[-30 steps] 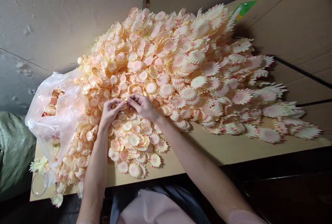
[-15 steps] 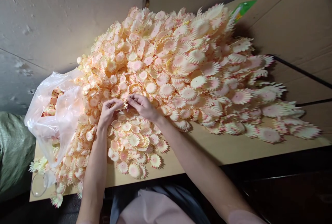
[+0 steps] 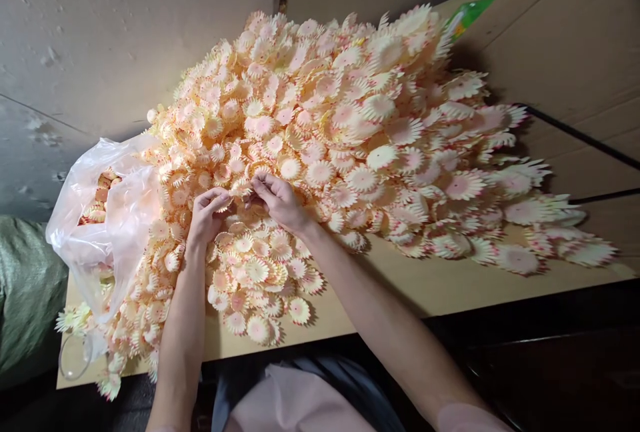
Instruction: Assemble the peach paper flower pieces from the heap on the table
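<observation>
The left hand [image 3: 207, 213] and the right hand [image 3: 275, 200] face each other, thumb and forefinger of each bent together over the pile; what exactly each one pinches, if anything, is too small to tell. A small flower [image 3: 241, 187] shows between their fingertips, pale and thin, in front of the deeper pile; whether it is held or just lies there is unclear. If it is gripped, too hard a squeeze could crease or tear its narrow petals, and too loose a one could let it drop among its many look-alikes.

Close below the hands lies a small heap [image 3: 257, 271] of similar flowers, the left forearm running along its side. A sideways sweep of that arm could scatter it toward the near edge of the counter [image 3: 400, 292]. Behind and to the right rises the large pile [image 3: 345, 119]; its loose layers could slump if a wrist pushes into them.

Further left, a clear plastic bag [image 3: 133, 205] rests against the flowers, and a tug on it could drag some along. At the near left corner, a few flowers [image 3: 109, 385] hang past the edge beside a clear round dish [image 3: 75, 357]; a knock there could send either to the floor.
</observation>
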Motion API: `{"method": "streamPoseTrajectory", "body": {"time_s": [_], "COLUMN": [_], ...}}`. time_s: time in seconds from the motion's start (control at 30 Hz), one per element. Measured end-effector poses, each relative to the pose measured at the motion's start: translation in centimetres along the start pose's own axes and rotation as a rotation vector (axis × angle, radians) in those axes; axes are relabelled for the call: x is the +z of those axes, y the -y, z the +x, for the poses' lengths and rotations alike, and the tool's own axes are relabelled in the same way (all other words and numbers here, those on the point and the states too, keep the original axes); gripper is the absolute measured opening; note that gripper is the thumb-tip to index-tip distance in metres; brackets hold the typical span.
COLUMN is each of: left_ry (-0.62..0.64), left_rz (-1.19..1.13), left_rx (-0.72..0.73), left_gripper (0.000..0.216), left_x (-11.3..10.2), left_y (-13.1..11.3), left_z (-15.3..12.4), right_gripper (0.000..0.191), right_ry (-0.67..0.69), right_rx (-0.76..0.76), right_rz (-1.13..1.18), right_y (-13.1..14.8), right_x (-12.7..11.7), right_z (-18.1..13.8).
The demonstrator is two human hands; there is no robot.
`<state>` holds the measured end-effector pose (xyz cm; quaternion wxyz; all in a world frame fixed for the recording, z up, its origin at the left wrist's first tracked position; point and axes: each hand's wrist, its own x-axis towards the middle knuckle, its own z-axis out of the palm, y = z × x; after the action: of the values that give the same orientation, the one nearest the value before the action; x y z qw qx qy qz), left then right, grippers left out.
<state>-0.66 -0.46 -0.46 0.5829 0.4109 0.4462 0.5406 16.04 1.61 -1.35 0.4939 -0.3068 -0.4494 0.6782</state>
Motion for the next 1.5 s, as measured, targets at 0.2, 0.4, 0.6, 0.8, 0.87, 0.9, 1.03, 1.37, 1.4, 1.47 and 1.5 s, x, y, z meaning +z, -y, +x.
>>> {"method": "streamPoseTrajectory", "body": {"time_s": [0.2,0.4,0.6,0.8,0.87,0.9,1.03,1.37,1.4,1.47,1.5], "left_ry": [-0.017,-0.137,-0.051,-0.070,-0.087,-0.085,-0.045,0.135,0.146,0.166,0.172], "left_rz": [-0.124,-0.046,0.173,0.171,0.143,0.128,0.127,-0.009,0.009,0.044,0.065], "left_rx": [0.061,0.109,0.093,0.134,0.175,0.176,0.108,0.082,0.093,0.115,0.128], "left_gripper": [0.031,0.028,0.025,0.028,0.031,0.032,0.027,0.034,0.036,0.040,0.040], "left_x": [0.4,0.0,0.4,0.5,0.5,0.6,0.7,0.5,0.6,0.7,0.7], "left_y": [-1.0,-0.3,0.3,0.3,0.3,0.3,-0.1,-0.3,-0.3,-0.3,-0.3], "left_z": [-0.4,0.3,0.1,0.2,0.2,0.2,-0.1,0.4,0.4,0.2,0.1], "right_gripper": [0.038,0.032,0.042,0.028,0.034,0.039,0.049,0.039,0.033,0.026,0.026], "right_ry": [-0.204,-0.204,-0.009,-0.297,-0.324,-0.300,-0.097,-0.326,-0.295,-0.203,-0.151], "right_rx": [-0.109,-0.157,-0.155,-0.214,-0.247,-0.259,-0.250,-0.294,-0.285,-0.253,-0.232], "right_rz": [0.051,-0.034,-0.236,-0.195,-0.195,-0.202,-0.240,-0.351,-0.345,-0.317,-0.297], "right_y": [-0.4,0.8,0.9,0.8,0.9,0.9,0.4,1.5,1.6,1.4,1.3], "right_x": [-0.8,-1.3,0.3,-0.6,-0.8,-0.8,-0.3,-0.2,-0.2,0.0,0.1], "right_z": [0.8,0.1,-0.6,0.0,0.0,-0.1,-0.2,-0.7,-0.8,-0.8,-0.8]}}
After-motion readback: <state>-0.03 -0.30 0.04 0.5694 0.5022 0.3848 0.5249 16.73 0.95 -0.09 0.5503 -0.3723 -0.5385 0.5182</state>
